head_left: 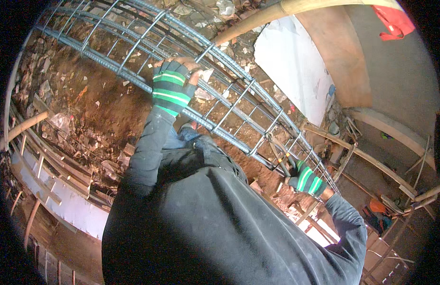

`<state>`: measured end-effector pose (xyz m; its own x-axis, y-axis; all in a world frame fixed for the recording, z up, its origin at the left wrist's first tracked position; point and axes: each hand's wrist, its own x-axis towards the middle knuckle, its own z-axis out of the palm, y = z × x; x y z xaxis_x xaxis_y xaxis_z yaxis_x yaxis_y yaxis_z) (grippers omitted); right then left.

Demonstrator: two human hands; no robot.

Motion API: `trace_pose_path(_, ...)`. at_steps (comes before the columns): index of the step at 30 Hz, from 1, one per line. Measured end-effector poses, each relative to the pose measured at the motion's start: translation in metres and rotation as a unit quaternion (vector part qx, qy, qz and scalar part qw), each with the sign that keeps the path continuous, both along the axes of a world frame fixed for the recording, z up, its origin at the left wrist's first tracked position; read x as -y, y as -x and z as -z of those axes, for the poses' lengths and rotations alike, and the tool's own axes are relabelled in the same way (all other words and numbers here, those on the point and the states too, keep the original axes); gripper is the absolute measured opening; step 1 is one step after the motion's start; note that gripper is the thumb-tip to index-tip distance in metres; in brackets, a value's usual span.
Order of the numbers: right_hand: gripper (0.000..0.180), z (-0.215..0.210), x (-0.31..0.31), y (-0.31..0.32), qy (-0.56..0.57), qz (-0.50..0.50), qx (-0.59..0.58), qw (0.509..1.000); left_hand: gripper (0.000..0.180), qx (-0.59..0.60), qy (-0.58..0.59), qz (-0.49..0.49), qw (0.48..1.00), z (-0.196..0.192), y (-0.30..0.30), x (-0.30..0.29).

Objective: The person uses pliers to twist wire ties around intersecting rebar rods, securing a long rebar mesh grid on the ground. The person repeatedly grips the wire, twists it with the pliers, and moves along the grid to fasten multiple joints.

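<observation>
A long rebar cage [234, 102] of ribbed steel bars and square stirrups runs across in front of me, from upper left to lower right. My left hand [173, 88], in a fingerless dark glove with green and white stripes, grips the cage, its fingers bent over the bars. In a matching glove, my right hand [304, 178] is closed around the handles of tying pincers [279, 149]. The pincers' jaws are at a stirrup, where it meets a long bar. Fine wire there is too small to make out.
Reddish soil [103, 90] littered with rubble lies below the cage. Bamboo poles [262, 21] and timber pieces stand around it. A white sheet [293, 61] leans at the upper right, near a red bag [395, 21]. Stacked planks [63, 166] lie at the left.
</observation>
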<state>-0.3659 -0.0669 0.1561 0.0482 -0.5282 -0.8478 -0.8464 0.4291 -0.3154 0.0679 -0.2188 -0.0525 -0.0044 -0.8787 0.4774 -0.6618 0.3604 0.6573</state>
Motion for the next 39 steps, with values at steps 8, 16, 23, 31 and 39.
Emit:
trace_pose_path(8,0.027,0.007,-0.021,-0.001,-0.205,0.398,0.108,0.888,0.016,-0.025,-0.031,0.004,0.999,0.014,0.001,0.000)
trace_pose_path(16,0.037,-0.016,-0.016,-0.003,0.205,-0.233,-0.164,0.937,0.017,-0.048,-0.004,0.011,0.999,0.007,0.003,0.002)
trace_pose_path(23,0.048,-0.003,-0.011,0.005,-0.358,0.578,0.194,0.707,0.016,-0.004,0.011,0.001,1.000,0.002,-0.001,-0.002)
trace_pose_path(31,0.059,-0.016,0.001,-0.007,-0.055,-0.057,-0.155,0.985,0.016,-0.021,0.010,0.011,1.000,-0.003,-0.002,0.001)
trace_pose_path(39,0.061,-0.019,0.006,-0.007,0.180,-0.391,-0.358,0.829,0.018,-0.028,0.002,0.005,1.000,-0.004,-0.003,0.002)
